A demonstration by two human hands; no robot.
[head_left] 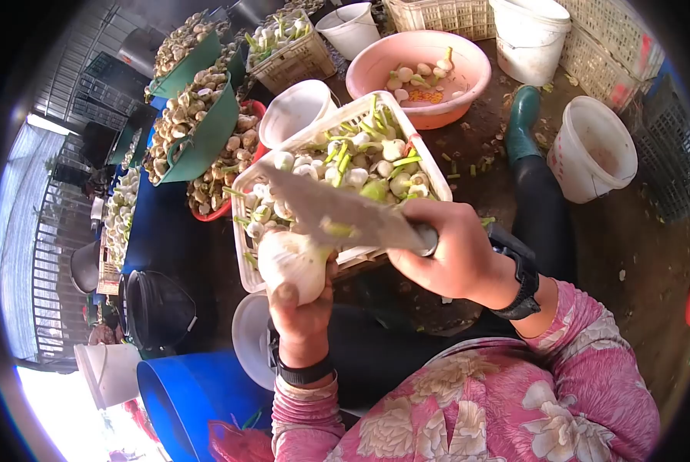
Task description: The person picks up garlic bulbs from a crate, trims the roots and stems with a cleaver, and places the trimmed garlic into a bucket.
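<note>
I see the left hand [305, 323], grip pinching a garlic bulb [287, 266] from below; the right hand's [462, 250] grip clenches a knife [333, 206].

Brown, damp-looking floor [630, 262] at three o'clock, small green scraps [462, 163] scattered at two. Grey ribbed wall [90, 45] at ten. Dark vertical metal bars [50, 262] at nine, pale blue translucent sheeting [20, 239] behind. Blown-out white daylight at eight. Stacked beige plastic lattice crates [608, 48] at two; dark grey lattice crates [663, 137] between two and three.
</note>
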